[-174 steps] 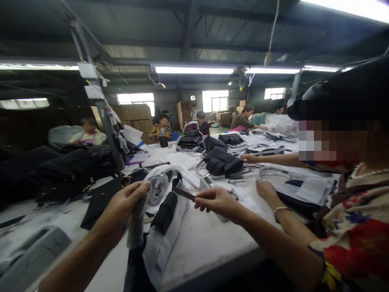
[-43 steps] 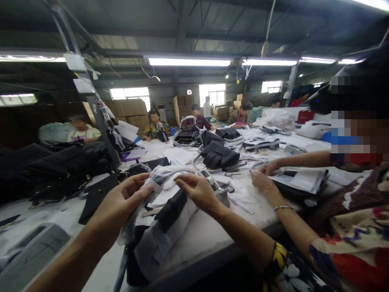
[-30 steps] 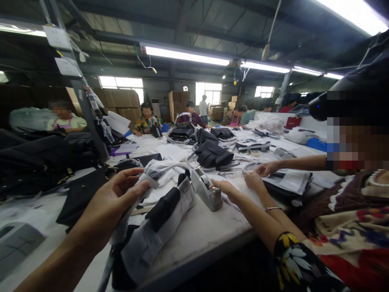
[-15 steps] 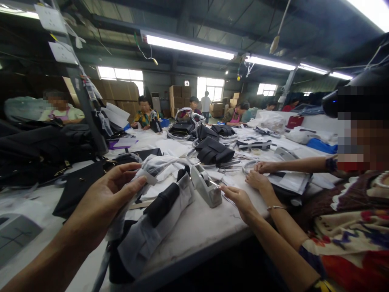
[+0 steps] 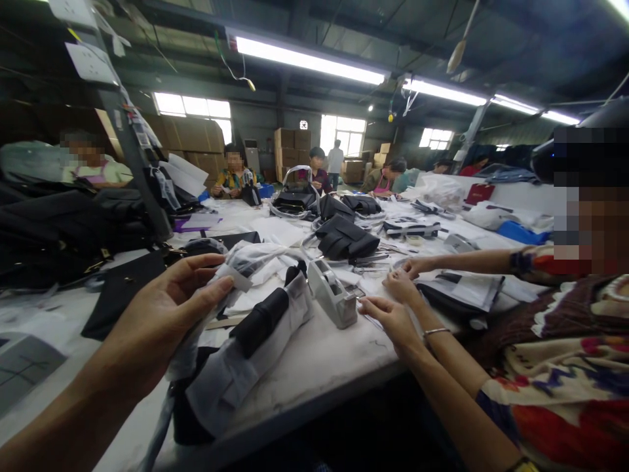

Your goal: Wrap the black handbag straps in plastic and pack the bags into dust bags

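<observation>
My left hand (image 5: 184, 314) pinches white wrapping paper (image 5: 236, 278) between thumb and fingers, over a wrapped bag handle. Below it a black bag (image 5: 260, 321), partly covered in thin white paper, lies tilted at the table's front edge. A grey tape dispenser (image 5: 339, 308) with a roll in it stands to the right of this bag. At the dispenser's cutting end is my right hand (image 5: 390, 324), its thumb and forefinger closed on a thin strip of tape that is hard to make out.
To the right, a co-worker's hands (image 5: 405, 282) work over a wrapped black bag (image 5: 457, 295). Black bags (image 5: 346, 237) and loose paper cover the table's middle. A post (image 5: 135, 157) rises at left beside piled black bags (image 5: 49, 229). Another grey dispenser (image 5: 27, 370) sits at far left.
My right hand has moved slightly right, a little away from the dispenser's cutting end. My left hand keeps its hold on the paper. The co-worker's hands have shifted slightly left.
</observation>
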{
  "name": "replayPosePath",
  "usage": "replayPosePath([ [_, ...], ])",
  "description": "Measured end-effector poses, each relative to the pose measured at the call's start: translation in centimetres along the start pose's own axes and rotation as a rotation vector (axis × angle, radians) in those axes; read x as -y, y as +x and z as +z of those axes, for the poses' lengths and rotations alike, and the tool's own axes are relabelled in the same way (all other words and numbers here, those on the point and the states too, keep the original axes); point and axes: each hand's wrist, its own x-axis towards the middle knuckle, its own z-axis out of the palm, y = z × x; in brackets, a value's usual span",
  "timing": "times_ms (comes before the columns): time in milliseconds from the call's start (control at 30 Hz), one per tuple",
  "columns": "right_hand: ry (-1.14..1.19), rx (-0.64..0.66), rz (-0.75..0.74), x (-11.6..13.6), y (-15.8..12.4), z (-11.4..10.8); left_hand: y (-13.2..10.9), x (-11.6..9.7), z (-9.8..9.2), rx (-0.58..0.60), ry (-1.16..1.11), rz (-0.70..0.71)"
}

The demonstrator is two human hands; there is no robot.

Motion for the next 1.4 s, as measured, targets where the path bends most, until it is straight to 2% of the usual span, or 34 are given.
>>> replayPosePath([
  [167, 0.136, 0.013, 0.211, -3.6, -1.0, 0.0, -0.1, -0.2, 0.2, -0.002, 0.011, 0.015],
  [300, 0.189, 0.004, 0.287, -5.0, -0.4, 0.5, -0.1, -0.3, 0.3, 0.008, 0.012, 0.017],
  [433, 0.129, -0.041, 0.242, -5.8, 0.5, 1.0, -0.1, -0.3, 0.3, 0.017, -0.002, 0.017],
  [567, 0.039, -0.125, 0.099, -5.8, -0.2, 1.0, -0.1, -0.2, 0.2, 0.020, -0.020, 0.026],
  [667, 0.023, -0.120, -0.035, -4.0, -1.8, 1.5, -0.2, 0.0, 0.3, 0.030, -0.027, 0.036],
  [767, 0.056, -0.021, -0.210, 0.0, -3.8, 3.1, -0.3, 0.1, 0.5, 0.042, -0.045, 0.069],
  [900, 0.212, 0.236, -0.484, 6.8, -6.4, 6.4, -0.3, 0.6, 0.9, 0.047, -0.009, 0.147],
  [1033, 0.438, 0.546, -0.601, 11.9, -8.3, 10.4, -0.4, 1.1, 1.1, 0.068, 0.055, 0.230],
  [1133, 0.487, 0.672, -0.541, 13.5, -8.5, 13.2, -0.7, 1.1, 1.2, 0.081, 0.086, 0.281],
  [1267, 0.503, 0.634, -0.364, 13.5, -7.8, 15.1, -1.0, 0.9, 1.2, 0.065, 0.102, 0.305],
  [1333, 0.667, 0.674, -0.239, 13.3, -7.7, 15.0, -1.0, 0.9, 1.2, 0.052, 0.115, 0.301],
  [1400, 0.932, 0.795, -0.070, 13.4, -8.1, 14.4, -0.9, 0.9, 1.2, 0.052, 0.110, 0.295],
])
